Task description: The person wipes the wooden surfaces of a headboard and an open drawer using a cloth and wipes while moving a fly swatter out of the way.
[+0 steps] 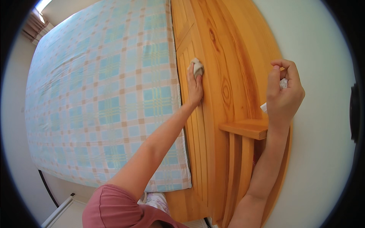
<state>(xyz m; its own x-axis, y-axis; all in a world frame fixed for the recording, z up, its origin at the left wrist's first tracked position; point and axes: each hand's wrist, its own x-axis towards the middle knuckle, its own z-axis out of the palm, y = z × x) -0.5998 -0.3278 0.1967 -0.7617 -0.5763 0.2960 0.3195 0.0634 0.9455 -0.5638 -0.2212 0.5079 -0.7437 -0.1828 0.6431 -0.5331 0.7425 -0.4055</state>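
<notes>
My left hand (195,89) presses a bunched beige cloth (198,67) against the grooved panel (196,148) of a wooden headboard. Its arm stretches across the edge of a mattress (108,94) covered in blue-and-beige checked fabric. Further right, my right hand (286,98) is raised with curled fingers around something white and crumpled, perhaps tissue (283,83). A white end (264,107) sticks out on the other side of that hand. Most of the white material is hidden by the fingers and palm.
A small wooden shelf (245,128) with upright slats juts out below my right hand. Behind the headboard's wide, knotty wooden top (225,85) rises a pale wall (316,142). A brownish curtain (35,27) hangs at the far left beside a bright window.
</notes>
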